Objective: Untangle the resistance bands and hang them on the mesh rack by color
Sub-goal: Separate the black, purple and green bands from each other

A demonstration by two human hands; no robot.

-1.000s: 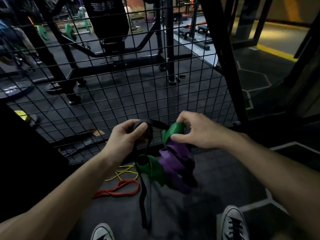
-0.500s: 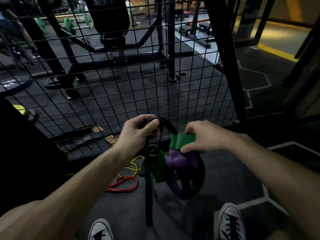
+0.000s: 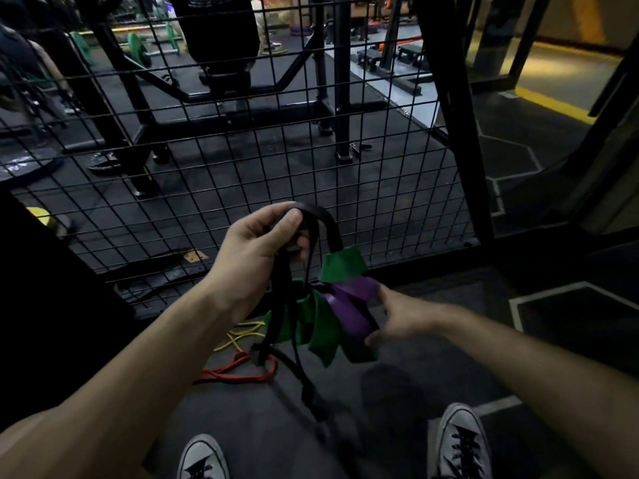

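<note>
Head view: left hand [image 3: 257, 248] at frame centre, fingers curled tight round the top loop of the black band [image 3: 321, 221], lifting the whole tangle clear of the floor [image 3: 242, 426]. Right hand [image 3: 397, 318] lower right of centre, thumb and fingers pinching the purple band [image 3: 349, 305] where it knots with the green band [image 3: 342, 266]. Black band running top to bottom, long axis near vertical, tail dangling toward the shoes [image 3: 204, 458]. Purple and green bunched crosswise, no clear long axis. Red band [image 3: 242, 375] and yellow band [image 3: 242, 335] loose on the floor, lower centre-left. Mesh rack [image 3: 207, 167] across the upper frame, nothing visibly hung there.

Likely risks: pulling purple sideways against the held black loop could cinch the knot tighter; a slipped pinch could snap the band back; the dangling tail could snag the floor bands.
</note>
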